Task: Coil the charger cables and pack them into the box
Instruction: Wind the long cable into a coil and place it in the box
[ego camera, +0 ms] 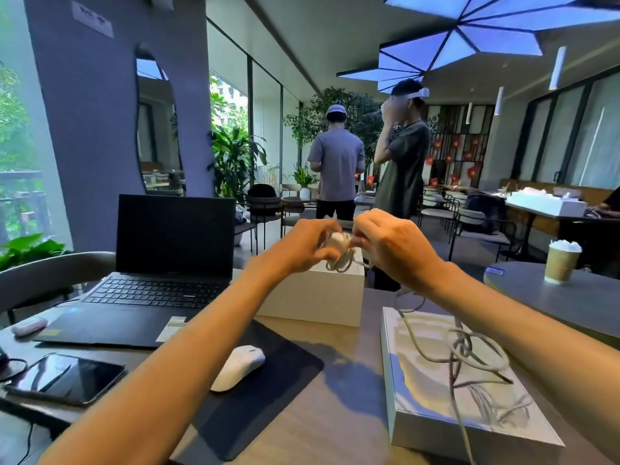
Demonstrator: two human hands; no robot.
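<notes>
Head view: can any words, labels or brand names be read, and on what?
None can be read.
Wall sign: too blurred.
Laptop sticker: too small.
Blue label on round table: blurred.
Flat box lid: no legible print.
Charger cable: no print shows.

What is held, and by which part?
The left hand grips the charger by its block; the right hand pinches its cable beside the block.

Bare table (352, 384) runs between mouse (238, 367) left and flat box (422, 391) right; far box (312, 297) blocks its far end; loose cable (469, 350) tangles over the flat box.
</notes>
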